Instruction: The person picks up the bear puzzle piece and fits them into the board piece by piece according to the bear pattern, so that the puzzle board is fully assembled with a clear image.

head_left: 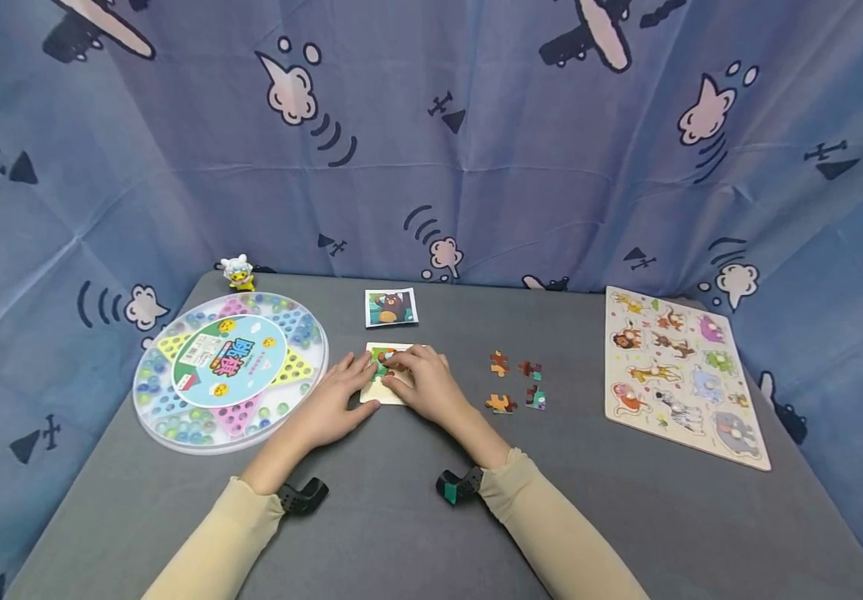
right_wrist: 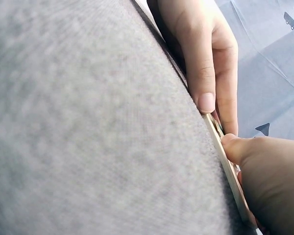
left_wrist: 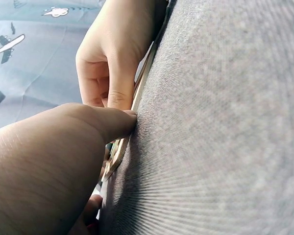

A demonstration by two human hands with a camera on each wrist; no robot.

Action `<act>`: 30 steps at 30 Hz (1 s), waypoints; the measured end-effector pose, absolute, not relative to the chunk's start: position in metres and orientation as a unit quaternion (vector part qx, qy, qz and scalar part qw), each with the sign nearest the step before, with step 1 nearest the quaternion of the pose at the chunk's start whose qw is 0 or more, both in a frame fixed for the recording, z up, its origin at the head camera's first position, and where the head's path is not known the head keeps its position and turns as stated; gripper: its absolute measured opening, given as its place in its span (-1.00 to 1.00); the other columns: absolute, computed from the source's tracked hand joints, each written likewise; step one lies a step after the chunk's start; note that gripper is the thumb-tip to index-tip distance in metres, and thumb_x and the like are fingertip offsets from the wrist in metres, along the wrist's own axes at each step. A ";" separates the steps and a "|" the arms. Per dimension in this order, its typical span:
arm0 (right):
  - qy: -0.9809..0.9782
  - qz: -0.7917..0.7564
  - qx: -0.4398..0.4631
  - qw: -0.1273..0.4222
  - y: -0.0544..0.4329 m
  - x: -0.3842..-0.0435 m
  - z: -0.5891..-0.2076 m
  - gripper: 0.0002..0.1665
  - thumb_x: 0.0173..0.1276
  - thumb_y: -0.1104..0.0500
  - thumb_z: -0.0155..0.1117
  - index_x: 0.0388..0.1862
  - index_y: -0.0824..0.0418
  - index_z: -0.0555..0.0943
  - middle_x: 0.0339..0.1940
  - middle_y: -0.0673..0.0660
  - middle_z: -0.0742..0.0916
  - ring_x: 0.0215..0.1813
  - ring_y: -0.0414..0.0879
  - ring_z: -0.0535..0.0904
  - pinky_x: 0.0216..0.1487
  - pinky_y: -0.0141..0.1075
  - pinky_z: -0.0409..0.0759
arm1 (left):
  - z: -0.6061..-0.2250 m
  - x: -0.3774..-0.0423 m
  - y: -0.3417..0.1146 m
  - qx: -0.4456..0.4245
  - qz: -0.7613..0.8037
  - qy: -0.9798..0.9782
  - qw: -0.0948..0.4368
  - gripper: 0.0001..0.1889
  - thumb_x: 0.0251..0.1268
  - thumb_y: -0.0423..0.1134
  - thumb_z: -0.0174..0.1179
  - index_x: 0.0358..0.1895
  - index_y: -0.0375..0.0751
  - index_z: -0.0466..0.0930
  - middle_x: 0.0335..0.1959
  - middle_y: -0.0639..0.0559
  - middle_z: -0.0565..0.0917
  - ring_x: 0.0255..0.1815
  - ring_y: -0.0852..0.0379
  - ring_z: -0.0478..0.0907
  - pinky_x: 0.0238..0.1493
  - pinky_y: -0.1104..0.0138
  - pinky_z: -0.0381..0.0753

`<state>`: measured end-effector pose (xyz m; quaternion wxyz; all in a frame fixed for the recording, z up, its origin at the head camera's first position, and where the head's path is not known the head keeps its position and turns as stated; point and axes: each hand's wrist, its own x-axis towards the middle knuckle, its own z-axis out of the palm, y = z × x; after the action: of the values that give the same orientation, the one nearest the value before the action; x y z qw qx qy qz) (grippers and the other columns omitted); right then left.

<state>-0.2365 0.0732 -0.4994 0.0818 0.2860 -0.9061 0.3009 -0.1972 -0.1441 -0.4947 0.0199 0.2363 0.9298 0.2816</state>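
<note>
A small cream-framed puzzle board [head_left: 380, 395] with a coloured picture lies at mid-table between both hands. My left hand [head_left: 341, 400] lies over its left edge with fingers extended, and its thumb touches the near left corner. My right hand [head_left: 427, 385] reaches over the board from the right. Its fingers bend down onto the picture, thumb and index fingertips apart; whether a piece sits between them I cannot tell. In the right wrist view, the right thumb [right_wrist: 231, 142] rests on top of the board's edge [right_wrist: 229, 171]. Much of the picture is hidden under the hands.
Several loose puzzle pieces [head_left: 501, 404] lie right of the board. A bear picture card [head_left: 391, 308] is behind it. On the left are a round marble game board [head_left: 232, 362] and a small figurine [head_left: 238, 272]. A wooden animal puzzle [head_left: 682, 375] lies on the right. A patterned curtain [head_left: 476, 167] hangs behind.
</note>
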 end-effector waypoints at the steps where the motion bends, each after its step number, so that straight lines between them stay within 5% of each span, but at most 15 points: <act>1: -0.906 0.301 0.287 0.083 0.073 -0.236 -0.499 -0.69 0.46 -0.01 0.48 0.08 0.09 0.81 -0.10 0.08 0.75 -0.03 -0.02 0.60 -0.10 -0.12 0.43 | -0.494 -0.197 -0.144 0.237 0.281 0.930 0.020 -0.29 0.55 -0.08 0.27 0.59 -0.37 0.32 0.67 -0.28 0.23 0.70 -0.43 0.02 0.67 -0.26 0.05; 30: -0.908 0.298 0.283 0.080 0.073 -0.237 -0.498 -0.70 0.47 0.01 0.47 0.09 0.09 0.82 -0.12 0.09 0.75 -0.02 0.00 0.61 -0.10 -0.12 0.46 | -0.491 -0.196 -0.142 0.239 0.279 0.929 0.037 -0.30 0.58 -0.04 0.22 0.61 -0.34 0.31 0.70 -0.22 0.19 0.73 -0.36 -0.07 0.69 -0.22 -0.01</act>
<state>-0.2370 0.0726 -0.4982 0.0802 0.2830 -0.9083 0.2976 -0.1959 -0.1422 -0.4908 0.0372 0.2386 0.9293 0.2795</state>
